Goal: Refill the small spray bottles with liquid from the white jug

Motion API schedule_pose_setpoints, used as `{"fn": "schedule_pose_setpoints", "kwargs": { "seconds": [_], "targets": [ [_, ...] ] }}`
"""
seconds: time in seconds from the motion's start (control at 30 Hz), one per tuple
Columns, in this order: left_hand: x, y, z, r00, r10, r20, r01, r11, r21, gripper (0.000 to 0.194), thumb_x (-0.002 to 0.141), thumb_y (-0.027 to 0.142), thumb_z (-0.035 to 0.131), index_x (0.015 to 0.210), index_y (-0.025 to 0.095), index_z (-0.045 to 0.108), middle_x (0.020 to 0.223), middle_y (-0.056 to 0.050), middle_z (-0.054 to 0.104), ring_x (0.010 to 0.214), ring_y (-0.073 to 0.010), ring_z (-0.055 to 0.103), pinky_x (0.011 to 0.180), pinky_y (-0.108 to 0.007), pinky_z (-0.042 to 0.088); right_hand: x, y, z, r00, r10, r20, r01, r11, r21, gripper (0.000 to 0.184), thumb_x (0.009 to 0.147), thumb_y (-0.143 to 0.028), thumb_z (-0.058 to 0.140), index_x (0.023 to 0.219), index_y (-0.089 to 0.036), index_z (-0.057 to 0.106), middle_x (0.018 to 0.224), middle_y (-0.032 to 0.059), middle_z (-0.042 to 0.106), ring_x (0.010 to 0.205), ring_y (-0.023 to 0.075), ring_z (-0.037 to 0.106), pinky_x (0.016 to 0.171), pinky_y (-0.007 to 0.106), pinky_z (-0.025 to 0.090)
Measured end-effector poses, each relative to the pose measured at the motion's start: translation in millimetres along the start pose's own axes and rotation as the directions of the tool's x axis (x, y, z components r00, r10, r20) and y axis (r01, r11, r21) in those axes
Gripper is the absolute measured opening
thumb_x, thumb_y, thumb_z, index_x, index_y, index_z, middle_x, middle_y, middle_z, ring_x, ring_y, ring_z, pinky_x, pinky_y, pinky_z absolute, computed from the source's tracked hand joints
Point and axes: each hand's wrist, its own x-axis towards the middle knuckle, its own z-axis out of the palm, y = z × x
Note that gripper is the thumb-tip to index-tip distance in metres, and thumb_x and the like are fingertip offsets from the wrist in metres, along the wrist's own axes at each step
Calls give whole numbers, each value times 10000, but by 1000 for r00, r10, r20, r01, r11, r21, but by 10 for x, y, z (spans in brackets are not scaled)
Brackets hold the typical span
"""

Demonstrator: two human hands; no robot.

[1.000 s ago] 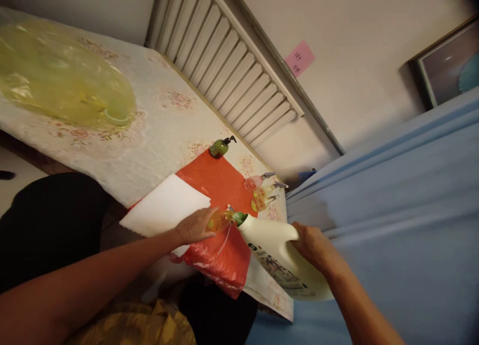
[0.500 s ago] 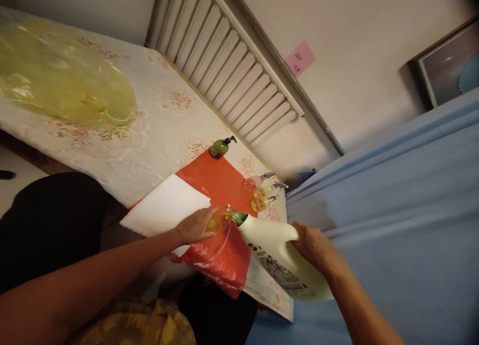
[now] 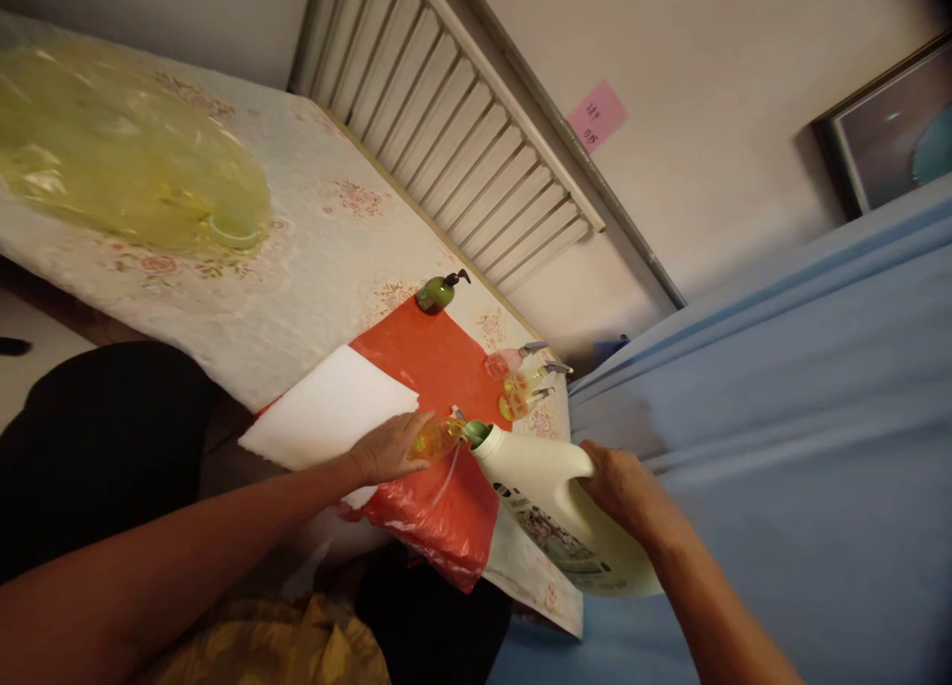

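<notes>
My right hand [image 3: 619,482] is closed round the handle of a big cream-coloured jug [image 3: 546,497], which is tilted with its mouth down toward the left. The green-lined mouth of the jug meets the neck of a small amber see-through bottle [image 3: 433,439]. Around that bottle my left hand [image 3: 391,449] is wrapped, over the red plastic sheet [image 3: 438,353]. A thin pale tube or strip lies beside the bottle on the red sheet. Whether liquid flows between the two cannot be made out.
White paper [image 3: 331,407] partly covers the red sheet. A green pump bottle [image 3: 435,293] stands at its far corner, and several pink and yellow pump bottles [image 3: 513,393] are grouped to the right. A yellow plastic bag [image 3: 126,150] sits far left; a blue curtain [image 3: 780,417] hangs right.
</notes>
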Motion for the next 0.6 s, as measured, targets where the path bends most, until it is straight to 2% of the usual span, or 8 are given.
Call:
{"fn": "schedule_pose_setpoints", "kwargs": {
  "seconds": [0.17,0.33,0.6],
  "targets": [
    [0,-11,15,1000,6,-1,-6,1000,16,834,759,382,751,1466,182,357,1439,-168,522,1311,-347,518,1124,-486,406,16,19,14,1000,-4,-4,4,1000,15,164,837,-159,531,952,-201,641,881,96,731,792,192,679,620,243,326],
    [1,-25,28,1000,-1,-8,1,1000,2,825,763,376,743,1469,209,351,1440,-142,526,1319,-326,513,1137,-496,394,16,14,7,1000,0,-2,0,1000,-8,181,828,-156,521,955,-200,642,871,98,731,782,196,675,610,248,315],
    [-11,23,-11,1000,0,-6,0,1000,-7,813,763,353,747,1458,158,373,1436,-162,526,1327,-343,500,1144,-497,385,19,10,2,1000,16,10,-17,1000,6,183,839,-145,523,959,-214,642,875,82,728,782,180,669,613,241,316]
  ]
}}
